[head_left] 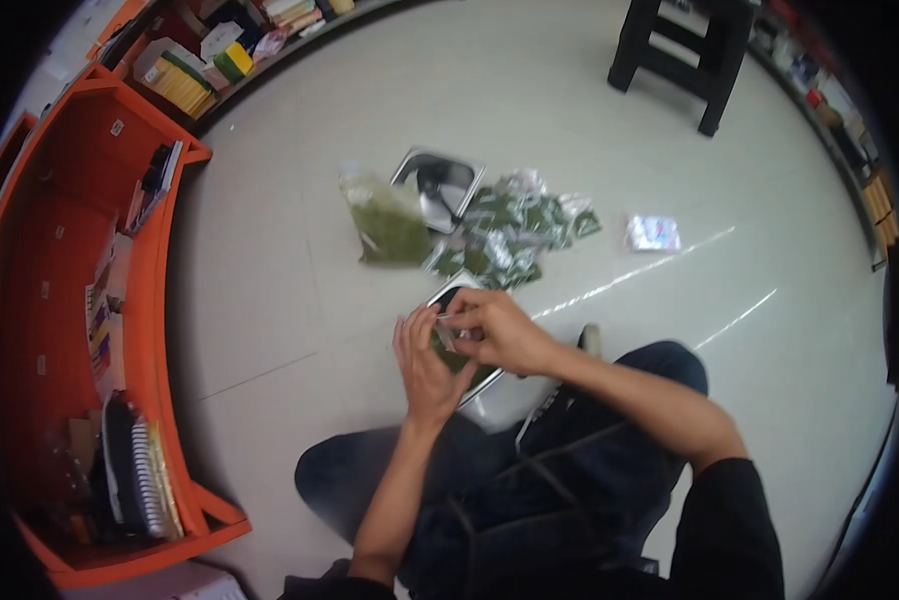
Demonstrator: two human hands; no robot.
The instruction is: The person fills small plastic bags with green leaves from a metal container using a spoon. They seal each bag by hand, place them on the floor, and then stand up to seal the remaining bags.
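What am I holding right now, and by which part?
Apparently a small clear packet, pinched in the fingertips of your left hand and right hand; your fingers hide which part.

The person sits with both knees bent out wide. The left arm [384, 515] reaches up and a bit to the right. The left hand [426, 365] has its fingers pointing up and a little bent, with the thumb apart. The right arm [639, 395] bends at the elbow and slants in from the right. The right hand [499, 330] curls its fingers, their tips near the left fingers.
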